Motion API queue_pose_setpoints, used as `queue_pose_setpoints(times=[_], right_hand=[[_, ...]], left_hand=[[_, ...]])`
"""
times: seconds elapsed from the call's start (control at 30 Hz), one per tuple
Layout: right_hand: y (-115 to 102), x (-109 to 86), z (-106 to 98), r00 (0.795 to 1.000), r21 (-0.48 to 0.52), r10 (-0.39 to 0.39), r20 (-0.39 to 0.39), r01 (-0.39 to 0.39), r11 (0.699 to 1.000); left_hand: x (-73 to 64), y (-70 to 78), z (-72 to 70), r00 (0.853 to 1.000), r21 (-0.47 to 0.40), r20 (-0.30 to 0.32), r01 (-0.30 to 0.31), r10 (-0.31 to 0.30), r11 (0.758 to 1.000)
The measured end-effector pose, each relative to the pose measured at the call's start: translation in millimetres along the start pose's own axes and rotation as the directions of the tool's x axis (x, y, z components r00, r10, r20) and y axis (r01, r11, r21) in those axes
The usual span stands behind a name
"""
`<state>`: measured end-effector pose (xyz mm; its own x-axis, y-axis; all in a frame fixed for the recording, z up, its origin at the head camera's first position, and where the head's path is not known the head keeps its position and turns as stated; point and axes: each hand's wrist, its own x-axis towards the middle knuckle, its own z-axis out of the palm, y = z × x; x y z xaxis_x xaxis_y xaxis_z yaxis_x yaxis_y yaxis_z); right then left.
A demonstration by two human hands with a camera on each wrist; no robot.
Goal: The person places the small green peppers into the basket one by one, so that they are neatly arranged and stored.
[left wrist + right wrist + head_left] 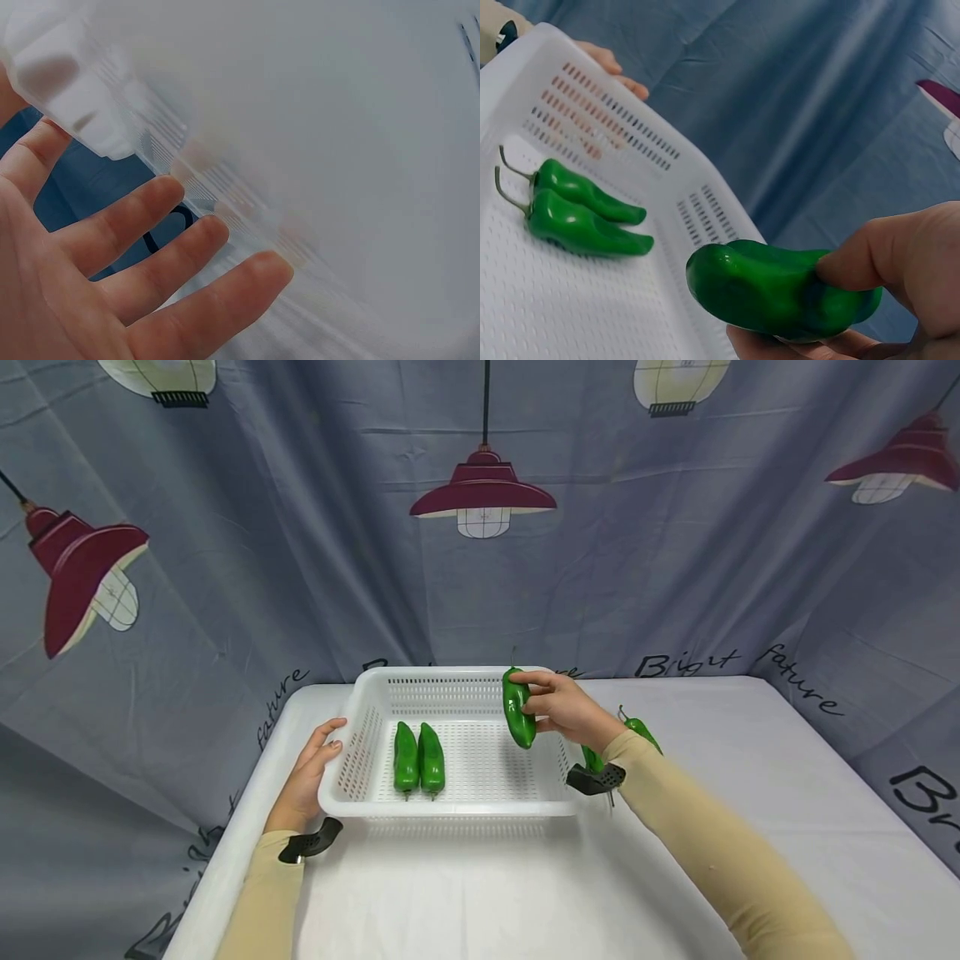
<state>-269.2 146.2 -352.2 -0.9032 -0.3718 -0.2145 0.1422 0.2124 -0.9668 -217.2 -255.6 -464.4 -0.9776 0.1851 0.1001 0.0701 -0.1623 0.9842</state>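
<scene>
My right hand [573, 708] pinches a green pepper [517, 708] between thumb and fingers, holding it over the right part of a white basket [446, 810]. Its stem points up and away in the head view; the right wrist view shows the thumb pressed on the glossy side of this pepper [780, 289]. Two more green peppers [406, 760] lie side by side on the basket floor, left of centre, stems toward the near wall. At the basket's left end is my left hand [303, 777], its fingers [202, 300] spread and extended against the outer wall.
Right of the basket, other green peppers [639, 732] lie on the white-covered table [735, 760], partly hidden behind my right wrist. A grey-blue curtain [322, 568] printed with lamps and lettering hangs behind the table and along its sides.
</scene>
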Motion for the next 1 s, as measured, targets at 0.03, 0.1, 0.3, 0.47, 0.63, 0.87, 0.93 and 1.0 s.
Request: queue_pose_setpoints(times=[0.03, 0.1, 0.3, 0.47, 0.63, 0.87, 0.93, 1.0], right_hand=[[0, 1.7, 3, 1.000, 0.006, 0.002, 0.002, -0.002, 1.000], [0, 4.4, 8, 1.000, 0.008, 0.004, 0.008, -0.005, 1.000], [1, 12.5, 22, 0.999, 0.016, -0.006, 0.037, 0.005, 1.000], [3, 19.3, 30, 0.998, 0.052, -0.015, 0.065, 0.012, 0.999], [5, 25.1, 37, 0.997, 0.060, -0.006, 0.076, 0.001, 0.998], [9, 34.5, 48, 0.997, 0.050, 0.025, 0.079, -0.029, 0.998], [10, 37.1, 50, 0.996, 0.046, 0.037, 0.079, -0.040, 0.998], [11, 39.4, 52, 0.996, 0.035, 0.049, 0.073, -0.051, 0.998]], left_hand=[[-0.3, -0.4, -0.7, 1.000, 0.000, 0.003, -0.004, 0.004, 1.000], [-0.8, -0.8, -1.6, 1.000, -0.003, 0.006, -0.007, 0.007, 1.000], [-1.3, -1.7, -2.6, 1.000, -0.013, 0.007, -0.008, 0.008, 1.000], [-1.3, -2.1, -3.4, 1.000, 0.000, 0.008, -0.011, 0.011, 1.000], [-0.6, -2.3, -4.1, 0.999, -0.009, 0.025, -0.027, 0.028, 1.000], [0.6, -1.7, -3.4, 0.999, -0.022, 0.029, -0.035, 0.036, 0.999], [0.5, -1.5, -3.3, 0.999, -0.019, 0.022, -0.032, 0.032, 0.999], [0.5, -1.1, -3.0, 1.000, -0.016, 0.016, -0.025, 0.026, 1.000]])
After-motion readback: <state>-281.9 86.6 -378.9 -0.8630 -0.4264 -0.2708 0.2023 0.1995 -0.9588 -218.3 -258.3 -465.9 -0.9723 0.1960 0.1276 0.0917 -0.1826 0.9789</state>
